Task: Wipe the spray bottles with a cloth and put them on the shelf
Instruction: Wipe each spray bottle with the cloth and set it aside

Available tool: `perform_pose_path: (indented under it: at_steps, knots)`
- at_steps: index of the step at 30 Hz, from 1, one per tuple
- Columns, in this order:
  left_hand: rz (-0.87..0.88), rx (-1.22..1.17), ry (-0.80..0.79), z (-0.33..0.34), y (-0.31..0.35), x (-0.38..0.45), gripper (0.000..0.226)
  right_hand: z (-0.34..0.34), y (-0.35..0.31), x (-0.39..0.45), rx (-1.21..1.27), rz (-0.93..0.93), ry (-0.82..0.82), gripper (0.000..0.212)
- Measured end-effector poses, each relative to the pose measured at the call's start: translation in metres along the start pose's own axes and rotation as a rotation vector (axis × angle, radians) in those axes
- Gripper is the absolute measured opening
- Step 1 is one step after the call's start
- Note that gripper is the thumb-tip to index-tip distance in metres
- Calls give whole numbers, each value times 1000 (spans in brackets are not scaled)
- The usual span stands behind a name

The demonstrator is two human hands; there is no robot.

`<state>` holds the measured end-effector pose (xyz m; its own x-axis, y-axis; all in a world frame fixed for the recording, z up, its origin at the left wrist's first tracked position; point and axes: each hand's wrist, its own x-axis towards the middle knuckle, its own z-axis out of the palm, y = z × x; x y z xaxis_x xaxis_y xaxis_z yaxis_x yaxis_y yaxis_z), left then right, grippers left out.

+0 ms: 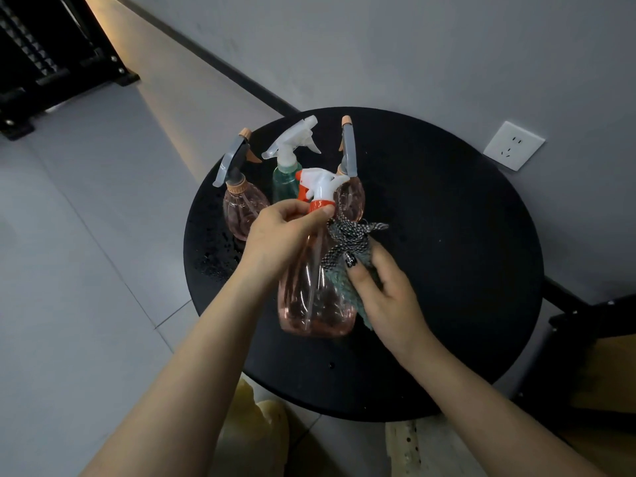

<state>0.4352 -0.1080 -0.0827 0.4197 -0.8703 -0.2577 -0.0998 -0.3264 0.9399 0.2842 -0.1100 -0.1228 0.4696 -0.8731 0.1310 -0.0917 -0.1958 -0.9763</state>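
The pink spray bottle point(315, 287) is gripped at its neck by the left hand point(278, 232) and wiped by cloth point(347, 256) pinched in right-hand fingers point(358, 280); shelving is judged next.

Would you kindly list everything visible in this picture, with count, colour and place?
Held spray bottle: one, clear pink with white and orange trigger head, above the table's middle.
Cloth: one, teal with a black-and-white checked part, pressed on the held bottle's right side.
Rounded pink bottles: two, grey and peach heads, standing at the table's far side, one left, one right.
Green bottle: one, white head, between those two.
Table: one, round, black, water drops at its left.
Wall socket: one, white, on the grey wall.
Black rack: one, upper left, on the floor.
Left hand: grip around the held bottle's neck.
Right hand: holding the cloth.
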Motion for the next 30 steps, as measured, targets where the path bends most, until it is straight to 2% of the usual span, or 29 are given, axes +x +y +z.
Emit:
perform_pose_path:
  at_steps: [7, 10, 14, 18, 21, 25, 28, 30]
  knots:
    - [-64, -114, -42, -3, 0, 4, 14, -11, -4, 0, -277, -216, -138, 43]
    - [-80, -168, -74, -8, 0, 7, 20, -15, -6, -4, -528, -388, -250, 49]
    - [-116, -142, -59, -15, -1, 7, 23, -15, -10, -10, -843, -685, -401, 46]
    - [-129, -150, -90, -14, -1, 4, 25, -14, -12, -13, -942, -825, -469, 43]
    - [-123, -131, -135, -13, 0, 4, 25, -20, -12, -10, -857, -755, -421, 42]
    - [-161, -159, -178, -10, 1, 5, 20, -28, -9, -5, -693, -542, -323, 46]
    - [-158, -146, -229, -8, 0, 3, 24, -29, -6, -2, -615, -382, -222, 45]
    - [-156, -98, -226, -6, -2, 1, 12, -27, -7, 0, -480, -267, -153, 40]
